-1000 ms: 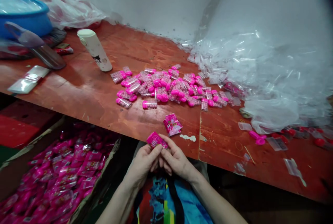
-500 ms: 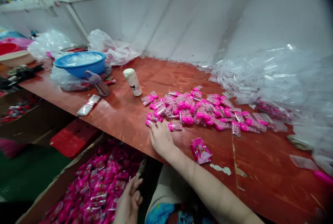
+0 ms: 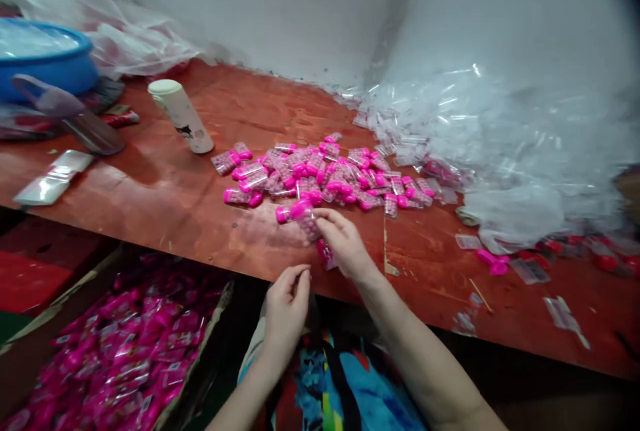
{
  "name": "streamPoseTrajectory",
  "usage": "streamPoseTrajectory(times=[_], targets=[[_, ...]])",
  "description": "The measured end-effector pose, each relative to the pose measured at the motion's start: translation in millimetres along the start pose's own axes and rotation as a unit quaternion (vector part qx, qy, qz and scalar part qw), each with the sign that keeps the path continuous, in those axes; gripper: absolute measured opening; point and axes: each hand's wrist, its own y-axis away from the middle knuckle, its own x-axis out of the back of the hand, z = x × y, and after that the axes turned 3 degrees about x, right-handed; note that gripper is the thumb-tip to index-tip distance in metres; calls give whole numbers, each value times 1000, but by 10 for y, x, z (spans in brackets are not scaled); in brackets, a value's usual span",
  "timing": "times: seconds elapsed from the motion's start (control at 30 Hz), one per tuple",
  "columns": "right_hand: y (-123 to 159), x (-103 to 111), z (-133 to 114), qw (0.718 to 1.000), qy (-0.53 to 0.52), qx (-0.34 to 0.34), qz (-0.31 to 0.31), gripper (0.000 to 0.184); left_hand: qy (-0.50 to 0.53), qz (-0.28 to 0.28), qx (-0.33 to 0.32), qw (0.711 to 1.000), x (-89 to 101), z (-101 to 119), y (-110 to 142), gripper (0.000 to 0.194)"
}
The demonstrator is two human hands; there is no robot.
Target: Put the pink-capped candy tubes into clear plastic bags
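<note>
- Since the earlier frame, the left hand point(image 3: 286, 301) has come from beside the carton point(image 3: 30, 349) to the near edge of the surface point(image 3: 235, 241); its fingers curl, tips close together, though I cannot tell whether they meet.
- Right hand point(image 3: 346, 241), drawn back from the pile, pinches a pink-capped bottle point(image 3: 306, 219) between thumb and fingers.
- Pink packet point(image 3: 325, 255) lies partly hidden behind that hand.
- Farther off, the bottle pile point(image 3: 340, 177) spreads; left of it stands a flask point(image 3: 185, 121).
</note>
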Motion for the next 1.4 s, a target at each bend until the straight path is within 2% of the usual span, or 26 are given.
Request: streamPoseTrajectory(times=[0.07, 0.13, 0.2, 0.3, 0.37, 0.43, 0.57, 0.63, 0.73, 0.83, 0.97, 1.2, 1.33, 1.4], targets=[[170, 353, -73, 988, -138, -60, 27, 25, -83, -33, -105, 990, -216, 42, -62, 22], [361, 642, -74, 975, -190, -105, 46, 26, -190, -63, -159, 967, -406, 41, -118, 32], [549, 836, -9, 969, -194, -135, 70, 27, -298, -85, -172, 935, -539, -7, -159, 39], [773, 950, 150, 972, -161, -147, 89, 32, -389, -110, -177, 898, -609, -111, -176, 41], [855, 942, 257, 978, -123, -137, 102, 35, -393, -116, -185, 893, -597, -154, -168, 40], [870, 901, 346, 981, -78, -116, 138, 35, -364, -107, -186, 906, -578, -160, -159, 37], [721, 788, 423, 977, 19, -78, 197, 34, -314, -77, -180, 929, -573, -117, -146, 30], [606, 736, 404, 974, 112, -75, 182, 34, -324, -67, -190, 925, -575, -99, -136, 29], [474, 673, 349, 952, 269, -99, 105, 30, -344, -44, -204, 915, -568, -93, -115, 32], [431, 628, 339, 932, 344, -109, 47, 24, -352, -24, -199, 914, -559, -96, -106, 33], [451, 613, 390, 936, 337, -84, 63, 25, -355, -26, -182, 917, -559, -77, -124, 33], [441, 638, 405, 945, 315, -68, 65, 24, -399, -21, -185, 898, -576, -33, -140, 31], [440, 654, 476, 968, 214, -33, 130, 25, -392, -20, -182, 901, -566, -36, -143, 27], [461, 680, 504, 975, 141, -31, 167, 27, -351, -10, -183, 918, -541, -24, -155, 27]])
